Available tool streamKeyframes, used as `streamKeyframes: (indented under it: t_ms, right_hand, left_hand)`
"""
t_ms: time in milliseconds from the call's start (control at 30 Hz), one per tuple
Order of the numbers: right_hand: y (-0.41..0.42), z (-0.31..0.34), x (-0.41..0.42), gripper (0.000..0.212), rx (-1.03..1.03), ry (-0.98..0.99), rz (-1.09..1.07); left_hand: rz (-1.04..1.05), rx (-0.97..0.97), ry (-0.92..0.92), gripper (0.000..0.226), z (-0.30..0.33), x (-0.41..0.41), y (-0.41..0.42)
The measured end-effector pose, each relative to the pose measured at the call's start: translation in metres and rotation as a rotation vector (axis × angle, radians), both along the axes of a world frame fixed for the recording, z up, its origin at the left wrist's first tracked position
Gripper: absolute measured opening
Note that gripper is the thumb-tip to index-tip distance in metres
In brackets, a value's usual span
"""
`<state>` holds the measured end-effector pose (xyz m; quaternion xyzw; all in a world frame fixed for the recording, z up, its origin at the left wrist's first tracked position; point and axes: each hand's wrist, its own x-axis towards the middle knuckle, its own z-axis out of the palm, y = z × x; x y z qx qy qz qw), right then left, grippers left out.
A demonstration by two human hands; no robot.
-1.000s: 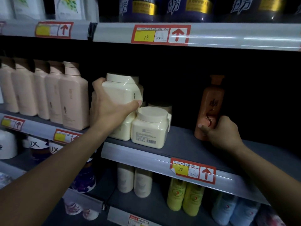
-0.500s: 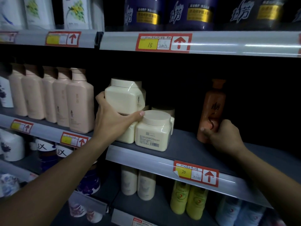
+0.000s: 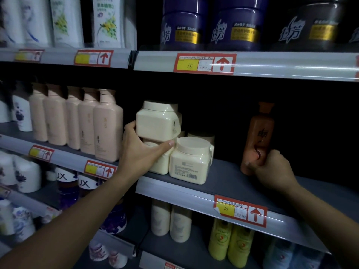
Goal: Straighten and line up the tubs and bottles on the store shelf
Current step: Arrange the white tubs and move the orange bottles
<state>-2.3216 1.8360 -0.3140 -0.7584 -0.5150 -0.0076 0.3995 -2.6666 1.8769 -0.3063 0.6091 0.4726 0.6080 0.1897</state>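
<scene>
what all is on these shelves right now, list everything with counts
cream tubs: at least four, cream; middle shelf centre, one stacked on top, one partly hidden behind
brown bottle: one, reddish brown; middle shelf right, upright
pink bottles: five, pale pink; middle shelf left, in a row
white bottles: count unclear, white; far left of the middle shelf
purple tubs: two, purple; top shelf centre
dark tub: one, dark; top shelf right
white flowered bottles: several, white; top shelf left
yellow bottles: two, yellow; bottom shelf right
cream bottles: two, cream; bottom shelf centre
price tags: several, red and yellow; shelf edges
left hand: holds the cream tub stack
right hand: grips the brown bottle's base
</scene>
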Motion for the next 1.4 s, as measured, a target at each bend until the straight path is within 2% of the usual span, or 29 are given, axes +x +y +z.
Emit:
streamKeyframes:
  t_ms: [100,267,433,700,967,1167,1400]
  right_hand:
    - [-0.002,0.000,-0.001,0.054,-0.014,0.013,0.002]
    - [-0.008,0.000,0.001,0.055,-0.058,0.010,0.004]
    - [-0.022,-0.003,0.002,0.058,-0.070,-0.009,0.050]
    - [-0.060,0.004,0.011,0.073,-0.024,-0.045,0.090]
    - [-0.105,0.009,0.035,0.048,0.034,-0.135,0.067]
    - [-0.140,0.010,0.060,0.042,0.095,-0.151,0.039]
    - [-0.188,0.009,0.099,0.039,0.149,-0.113,-0.049]
  left_hand:
    - [0.068,0.033,0.004,0.120,0.005,0.002,0.002]
    - [0.063,0.028,-0.008,0.116,0.008,0.001,0.001]
    - [0.020,0.047,-0.028,0.093,0.002,-0.006,-0.007]
    - [0.111,0.092,0.007,0.077,-0.005,-0.011,-0.023]
    - [0.152,0.177,0.089,0.059,-0.010,0.019,-0.053]
    - [0.073,0.308,0.187,0.052,-0.005,0.064,-0.084]
    - [-0.068,0.338,0.252,0.049,-0.006,0.129,-0.117]
